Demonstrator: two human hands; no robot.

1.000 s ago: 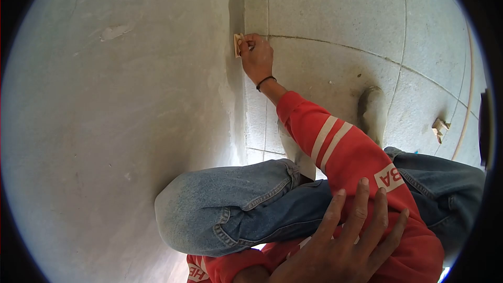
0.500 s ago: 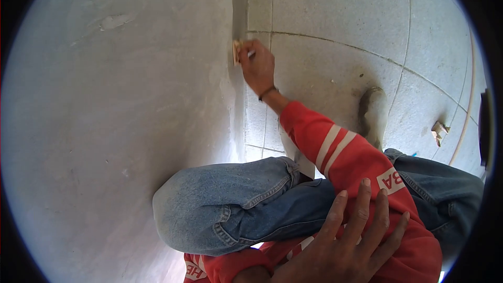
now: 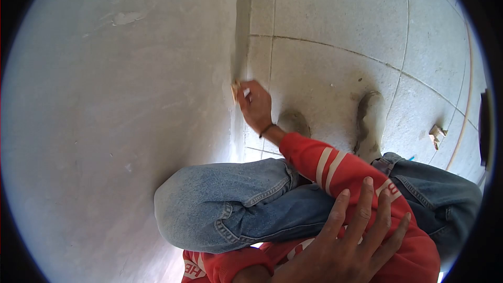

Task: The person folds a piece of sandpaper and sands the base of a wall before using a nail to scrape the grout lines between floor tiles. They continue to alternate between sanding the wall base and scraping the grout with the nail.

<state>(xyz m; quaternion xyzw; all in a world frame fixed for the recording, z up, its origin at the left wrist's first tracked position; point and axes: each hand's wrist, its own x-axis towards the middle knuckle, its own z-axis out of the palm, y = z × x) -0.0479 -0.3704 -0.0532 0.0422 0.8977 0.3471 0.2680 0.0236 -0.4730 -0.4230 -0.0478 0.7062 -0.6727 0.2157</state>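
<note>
My right hand is closed on a small tan piece, pinched between thumb and fingers. The piece touches the bottom strip of the grey wall, where it meets the tiled floor. A dark band circles my right wrist. Near the bottom of the view, my left hand lies with fingers spread against my red right sleeve and holds nothing.
My bent legs in blue jeans are below, one knee near the wall. Two dusty shoes rest on the tiles. Farther right are a crumpled tan scrap, a thin hose and a dark object at the edge.
My right hand has moved down along the wall's base toward my knees, still gripping the tan piece. A second shoe shows more fully beside my forearm. My left hand has hardly moved.
</note>
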